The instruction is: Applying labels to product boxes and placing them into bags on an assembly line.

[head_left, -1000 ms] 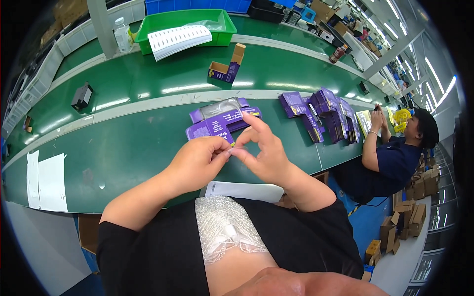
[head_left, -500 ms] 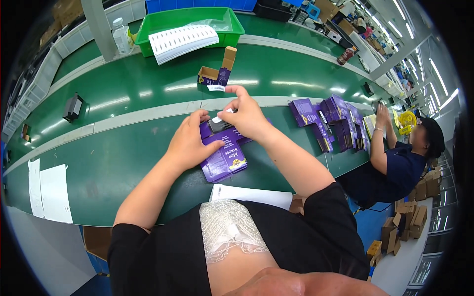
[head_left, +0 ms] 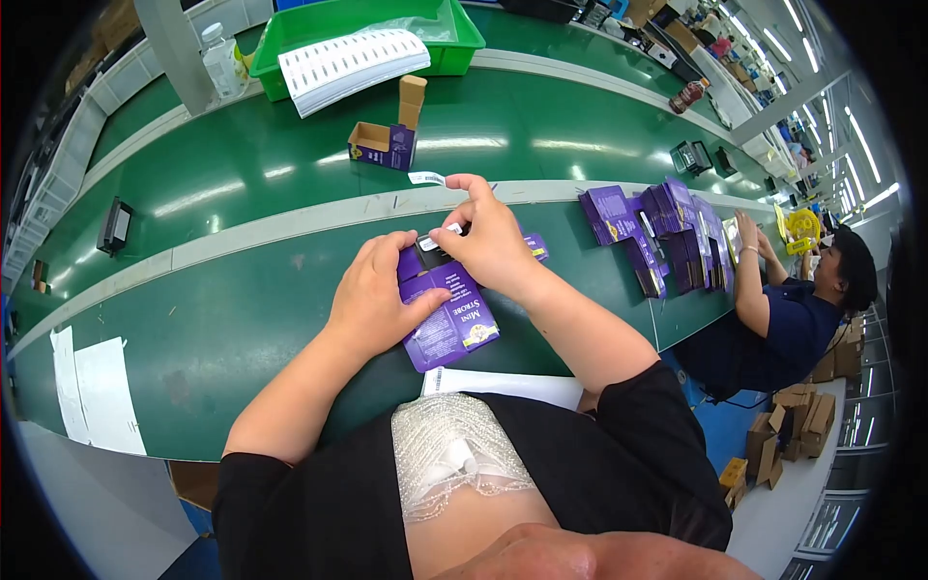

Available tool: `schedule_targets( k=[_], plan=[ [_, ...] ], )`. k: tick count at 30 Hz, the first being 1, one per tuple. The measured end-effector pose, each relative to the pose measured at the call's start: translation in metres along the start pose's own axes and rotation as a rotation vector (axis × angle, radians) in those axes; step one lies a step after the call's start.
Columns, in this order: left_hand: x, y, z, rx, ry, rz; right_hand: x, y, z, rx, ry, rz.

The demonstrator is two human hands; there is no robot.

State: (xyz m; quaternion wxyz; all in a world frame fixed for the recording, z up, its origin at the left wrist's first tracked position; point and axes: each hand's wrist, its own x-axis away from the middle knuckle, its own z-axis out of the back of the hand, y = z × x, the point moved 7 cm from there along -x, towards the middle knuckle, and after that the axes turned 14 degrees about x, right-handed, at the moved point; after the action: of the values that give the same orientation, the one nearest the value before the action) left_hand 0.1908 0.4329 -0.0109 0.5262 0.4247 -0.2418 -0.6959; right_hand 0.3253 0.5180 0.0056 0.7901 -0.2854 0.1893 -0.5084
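A purple printed carton (head_left: 454, 324), with its flaps spread, lies on the green bench before me. My left hand (head_left: 372, 300) grips its left side, thumb across the printed panel and fingertips at the upper edge. At the carton's far end sits a small black device (head_left: 432, 253) with a pale face, partly hidden by my fingers. My right hand (head_left: 488, 237) pinches the device there, thumb bent in over it. From the raised right index fingertip sticks out a small white label (head_left: 425, 179), clear of the carton.
Beyond the bench's pale rail (head_left: 319, 213) stand an open purple box (head_left: 387, 147) and black devices (head_left: 116, 227). A green bin (head_left: 464, 34) bears label sheets (head_left: 353, 68). Purple cartons (head_left: 667, 227) stand right, beside a co-worker (head_left: 773, 309). White sheets (head_left: 101, 391) lie left.
The open purple box and the black device beyond the rail have moved left. Another black device shows at the far right. Both hands stay at the carton, the label still on my right index finger.
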Motion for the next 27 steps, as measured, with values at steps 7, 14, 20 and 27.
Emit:
schedule_targets(
  k=[7, 14, 20, 27],
  plan=[
    [-0.004, 0.014, -0.002, -0.079, 0.009, -0.147, 0.002, 0.003, 0.002, 0.013, 0.017, 0.005],
    [-0.002, 0.021, -0.002, -0.164, -0.002, -0.237, 0.006, -0.001, 0.004, 0.063, 0.042, 0.105],
    [-0.001, 0.023, -0.004, -0.164, 0.007, -0.252, 0.014, -0.007, 0.017, 0.154, 0.187, 0.284],
    [-0.006, 0.034, -0.014, -0.199, -0.018, -0.292, -0.001, 0.022, 0.017, -0.051, -0.055, 0.092]
  ],
)
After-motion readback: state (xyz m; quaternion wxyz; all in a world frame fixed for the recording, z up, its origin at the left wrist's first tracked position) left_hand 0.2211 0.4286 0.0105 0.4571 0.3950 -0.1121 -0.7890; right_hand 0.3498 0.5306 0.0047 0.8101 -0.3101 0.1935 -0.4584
